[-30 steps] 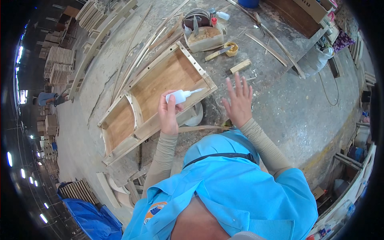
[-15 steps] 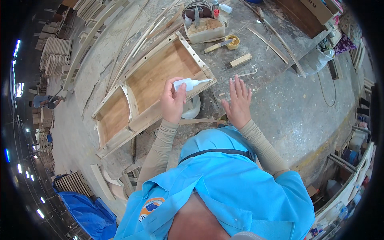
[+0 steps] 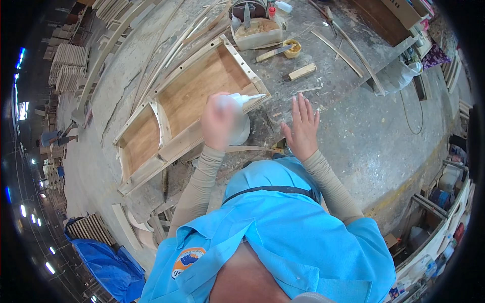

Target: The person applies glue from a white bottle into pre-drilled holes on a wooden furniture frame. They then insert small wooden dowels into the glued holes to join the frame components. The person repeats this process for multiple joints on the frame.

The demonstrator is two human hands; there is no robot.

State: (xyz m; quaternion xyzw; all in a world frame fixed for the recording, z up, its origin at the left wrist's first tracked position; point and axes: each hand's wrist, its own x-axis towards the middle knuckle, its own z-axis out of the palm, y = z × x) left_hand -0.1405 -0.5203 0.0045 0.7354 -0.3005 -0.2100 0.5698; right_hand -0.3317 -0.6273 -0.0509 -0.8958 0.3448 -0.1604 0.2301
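My left hand (image 3: pixel 216 125), partly smeared by motion, is wrapped round a white squeeze bottle (image 3: pixel 241 99) with a long thin nozzle. The nozzle points right, over the near right corner of a wooden frame (image 3: pixel 204 86). That frame has a brown panel, holes along its pale rails and a curved crosspiece. Whether the tip touches the wood I cannot tell. My right hand (image 3: pixel 304 132) holds nothing; its fingers stretch forward, just right of that corner. Part of a white rounded object (image 3: pixel 243 132) shows behind my left hand.
Beyond the frame stand a white tub (image 3: pixel 258 36) and a cup of yellowish paste (image 3: pixel 292 49) with a putty knife (image 3: pixel 273 53). A wood block (image 3: pixel 302 71) and long strips (image 3: pixel 337 54) lie to the right. Far left, a person (image 3: pixel 51 138) bends over.
My left hand has turned and blurred, hiding more of the bottle; the nozzle stays near the frame's corner. The right hand is nearly unchanged. The whole view has shifted slightly.
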